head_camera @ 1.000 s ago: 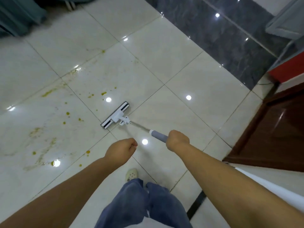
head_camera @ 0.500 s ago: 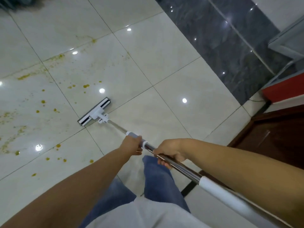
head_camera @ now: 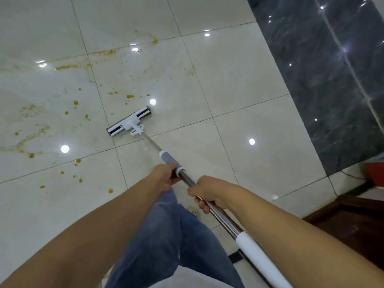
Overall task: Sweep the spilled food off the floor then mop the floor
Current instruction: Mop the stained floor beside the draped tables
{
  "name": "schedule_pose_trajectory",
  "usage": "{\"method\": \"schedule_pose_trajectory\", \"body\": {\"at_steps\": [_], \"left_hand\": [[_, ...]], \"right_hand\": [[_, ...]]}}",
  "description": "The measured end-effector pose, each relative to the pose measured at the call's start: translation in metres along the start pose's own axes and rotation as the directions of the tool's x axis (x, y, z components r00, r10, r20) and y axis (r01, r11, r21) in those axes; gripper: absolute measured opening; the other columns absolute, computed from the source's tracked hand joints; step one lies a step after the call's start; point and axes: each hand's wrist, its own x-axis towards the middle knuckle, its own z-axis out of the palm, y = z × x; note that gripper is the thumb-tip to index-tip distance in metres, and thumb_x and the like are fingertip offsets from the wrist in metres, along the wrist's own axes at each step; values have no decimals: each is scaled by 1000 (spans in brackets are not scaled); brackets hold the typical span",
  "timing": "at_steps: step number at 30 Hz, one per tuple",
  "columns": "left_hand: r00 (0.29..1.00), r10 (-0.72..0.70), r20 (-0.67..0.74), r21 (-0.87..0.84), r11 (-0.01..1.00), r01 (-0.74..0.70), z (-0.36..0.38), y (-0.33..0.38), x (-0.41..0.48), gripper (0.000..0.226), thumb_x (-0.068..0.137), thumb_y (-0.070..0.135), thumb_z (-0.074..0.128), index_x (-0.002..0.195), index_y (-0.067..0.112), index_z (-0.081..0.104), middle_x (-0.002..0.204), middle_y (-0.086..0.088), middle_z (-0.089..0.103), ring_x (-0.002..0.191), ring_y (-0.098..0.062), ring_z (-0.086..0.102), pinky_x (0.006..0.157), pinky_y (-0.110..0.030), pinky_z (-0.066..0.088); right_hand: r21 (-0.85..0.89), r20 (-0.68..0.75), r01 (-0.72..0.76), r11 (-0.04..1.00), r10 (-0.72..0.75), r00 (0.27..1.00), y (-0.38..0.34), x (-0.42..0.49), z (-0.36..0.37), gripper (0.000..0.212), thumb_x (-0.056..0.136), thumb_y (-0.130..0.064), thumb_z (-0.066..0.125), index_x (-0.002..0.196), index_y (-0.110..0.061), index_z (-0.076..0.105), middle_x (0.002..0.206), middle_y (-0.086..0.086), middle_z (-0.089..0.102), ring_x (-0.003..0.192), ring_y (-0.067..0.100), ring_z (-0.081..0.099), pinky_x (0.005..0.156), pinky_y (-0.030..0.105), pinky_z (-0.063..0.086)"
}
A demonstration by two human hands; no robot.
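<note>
Both hands gripped the long steel mop pole [head_camera: 151, 143]. The left hand [head_camera: 164, 176] curled round it at the grey sleeve [head_camera: 168, 160], and the right hand [head_camera: 209, 191] held it just behind, fingers partly hidden under the shaft. The pole's white foam end [head_camera: 255, 254] was cut off by the frame. The flat white-and-black mop head [head_camera: 129, 121] lay on glossy cream tiles [head_camera: 239, 80], with yellow-orange food specks [head_camera: 130, 96] scattered beyond and left of that head.

No lettering can be read — the mop [head_camera: 129, 122] (white head) seems unmarked.
</note>
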Motion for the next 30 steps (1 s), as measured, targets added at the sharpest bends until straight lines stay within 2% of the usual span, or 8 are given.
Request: {"method": "schedule_pose_trajectory", "body": {"at_steps": [2, 4, 8, 12, 15, 20, 25, 30], "left_hand": [[1000, 29, -10, -26, 999, -30, -5, 36, 17, 23, 99, 9, 45, 79, -1, 52, 72, -13, 52, 63, -20, 51, 48, -23, 56], [999, 51, -16, -70, 996, -52, -10, 77, 36, 21, 98, 10, 46, 82, -2, 53, 73, -13, 52, 64, -20, 52, 48, -26, 56], [993, 121, 1, -135, 984, -119, -19, 172, 68, 24, 97, 6, 46, 74, 0, 50, 72, -13, 52, 63, -20, 51, 36, -22, 50], [984, 176, 25, -189, 968, -168, -30, 275, 100, 22, 95, 3, 48, 74, 0, 51, 73, -13, 52, 64, -19, 53, 40, -20, 52], [975, 221, 15, -163, 963, -216, -37, 347, 122, 24, 95, 4, 49, 71, 2, 51, 71, -9, 50, 62, -15, 50, 43, -19, 50], [966, 258, 8, -136, 957, -254, -50, 440, 163, 22, 96, 7, 48, 75, 3, 51, 74, -7, 50, 66, -14, 51, 60, -21, 45], [959, 281, -39, -102, 954, -284, -60, 492, 188, 22, 94, 9, 49, 73, 5, 50, 70, -8, 49, 61, -14, 50, 53, -21, 45], [961, 278, -7, -103, 955, -277, -45, 484, 191, 16, 92, 2, 53, 76, 1, 56, 76, -9, 57, 66, -14, 56, 54, -18, 52]], "right_hand": [[50, -6, 14, 999, -13, 1000, -38, 14, -4, 15, 94, -15, 49, 86, -3, 53, 60, 7, 48, 44, 12, 40, 41, 22, 39], [102, -9, 43, 994, -43, 999, -80, 30, -10, 19, 96, -14, 48, 81, -4, 51, 60, 6, 46, 44, 11, 38, 37, 19, 37], [176, -22, 61, 983, -58, 998, -178, 62, -27, 26, 97, -14, 49, 73, -5, 49, 60, 6, 44, 42, 10, 37, 33, 13, 34], [296, 18, 21, 955, -27, 999, -285, 101, -46, 26, 98, -14, 48, 73, -7, 45, 59, 4, 40, 25, 5, 34, 31, 9, 31], [352, 41, 20, 936, -37, 998, -362, 132, -54, 26, 99, -12, 46, 74, -7, 43, 60, 4, 37, 21, 6, 32, 30, 7, 30], [386, 52, 42, 922, -67, 996, -464, 174, -65, 30, 99, -15, 47, 71, -8, 42, 58, 3, 36, 19, 7, 32, 30, 7, 30], [417, 64, 79, 905, -117, 991, -519, 204, -71, 34, 99, -14, 47, 66, -8, 41, 36, 3, 36, 18, 9, 30, 30, 7, 31], [553, 142, 57, 831, -161, 977, -486, 198, -95, 18, 95, -14, 56, 80, -6, 51, 55, 3, 44, 31, 6, 41, 33, 13, 39]]}}
